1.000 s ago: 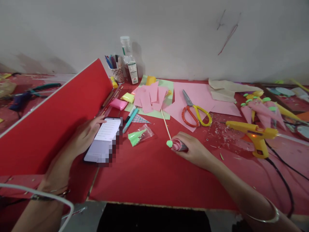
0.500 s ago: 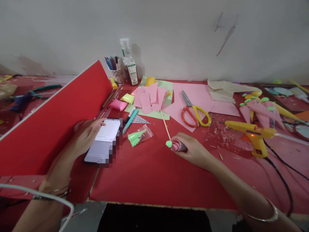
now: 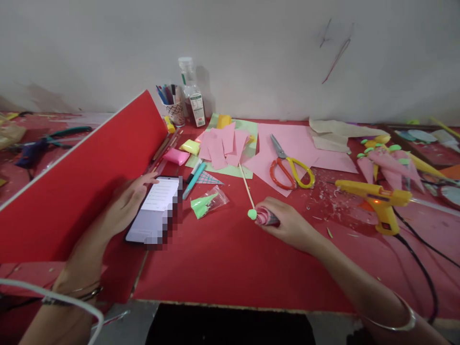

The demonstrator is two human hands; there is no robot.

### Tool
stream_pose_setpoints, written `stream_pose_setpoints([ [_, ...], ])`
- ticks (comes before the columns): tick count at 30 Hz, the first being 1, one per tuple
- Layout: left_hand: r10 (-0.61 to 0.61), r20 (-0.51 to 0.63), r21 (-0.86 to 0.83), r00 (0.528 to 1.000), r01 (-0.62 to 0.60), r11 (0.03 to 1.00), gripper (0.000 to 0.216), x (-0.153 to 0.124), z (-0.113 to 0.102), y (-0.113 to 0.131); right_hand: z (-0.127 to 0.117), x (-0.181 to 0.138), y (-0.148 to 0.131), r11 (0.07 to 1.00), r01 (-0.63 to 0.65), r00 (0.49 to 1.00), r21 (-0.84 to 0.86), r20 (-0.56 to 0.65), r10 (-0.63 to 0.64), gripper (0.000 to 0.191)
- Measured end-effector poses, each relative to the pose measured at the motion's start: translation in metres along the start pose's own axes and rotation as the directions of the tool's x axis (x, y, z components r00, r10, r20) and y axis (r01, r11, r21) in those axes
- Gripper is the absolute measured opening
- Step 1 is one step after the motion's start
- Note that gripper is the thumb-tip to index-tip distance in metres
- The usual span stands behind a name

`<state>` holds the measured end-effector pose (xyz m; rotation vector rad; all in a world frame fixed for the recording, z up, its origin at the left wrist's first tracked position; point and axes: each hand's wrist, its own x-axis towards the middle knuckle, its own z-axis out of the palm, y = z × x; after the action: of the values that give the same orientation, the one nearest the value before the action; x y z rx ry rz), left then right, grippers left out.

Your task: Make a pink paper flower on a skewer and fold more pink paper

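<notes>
Presently the right hand [image 3: 292, 225] rests on the red-covered work table [image 3: 223, 263], fingers closed in a pinch around a small rolled pink paper cone [image 3: 266, 217] that lies on the table surface. A small light-green ball [image 3: 252, 214] sits at the cone's left end, where a thin wooden stick [image 3: 246, 186] running toward the wall also ends. The left hand [image 3: 125, 203] lies loosely spread along the left edge of a black smartphone with a lit screen [image 3: 154, 211], forefinger tip touching the screen near its top; it grips nothing. A large red board [image 3: 79, 182] stands tilted just beside that hand. Between the two hands lies a clear plastic bag holding green paper [image 3: 209, 201], with a teal marker pen [image 3: 194, 178] near it. Farther out are cut pink paper strips [image 3: 224, 141], red-and-yellow-handled scissors [image 3: 292, 167] on a pink sheet, and a yellow hot-glue gun [image 3: 377, 196] well to the right.
</notes>
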<state>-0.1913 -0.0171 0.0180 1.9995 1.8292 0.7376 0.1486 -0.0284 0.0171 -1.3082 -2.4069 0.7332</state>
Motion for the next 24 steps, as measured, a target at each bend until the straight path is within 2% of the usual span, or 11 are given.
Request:
stream_pose_setpoints([
  [2, -0.006, 0.004, 0.007, 1.000, 0.006, 1.000, 0.053, -0.001, -0.001, 0.000, 0.000, 0.000, 0.000, 1.000, 0.004, 1.000, -0.001, -0.006, -0.004, 0.009],
  [7, 0.000, 0.093, 0.157, 0.996, -0.014, 0.987, 0.048, 0.000, -0.002, -0.004, 0.001, 0.001, 0.001, 1.000, 0.020, 1.000, 0.008, -0.011, -0.020, 0.008],
  [10, -0.015, 0.097, 0.210, 0.995, -0.006, 0.978, 0.046, 0.001, -0.002, -0.003, 0.001, 0.001, 0.002, 1.000, 0.015, 1.000, 0.008, -0.008, -0.015, 0.009],
  [16, -0.068, 0.096, 0.194, 0.993, 0.049, 0.980, 0.046, 0.003, -0.003, 0.002, 0.002, -0.001, 0.003, 1.000, 0.016, 1.000, 0.000, -0.009, -0.016, 0.008],
  [18, -0.056, 0.068, 0.143, 0.996, 0.045, 0.989, 0.044, 0.002, -0.004, 0.005, 0.002, -0.001, 0.003, 1.000, 0.012, 1.000, 0.001, -0.005, -0.012, 0.008],
  [22, 0.009, -0.066, 0.059, 0.998, -0.006, 0.998, 0.041, 0.000, -0.006, 0.007, 0.001, 0.000, 0.002, 1.000, 0.008, 1.000, -0.002, -0.006, -0.008, 0.008],
  [24, 0.031, -0.058, 0.075, 0.998, -0.027, 0.997, 0.041, 0.000, -0.007, 0.005, 0.001, 0.000, 0.002, 1.000, 0.014, 1.000, -0.003, -0.010, -0.014, 0.008],
])
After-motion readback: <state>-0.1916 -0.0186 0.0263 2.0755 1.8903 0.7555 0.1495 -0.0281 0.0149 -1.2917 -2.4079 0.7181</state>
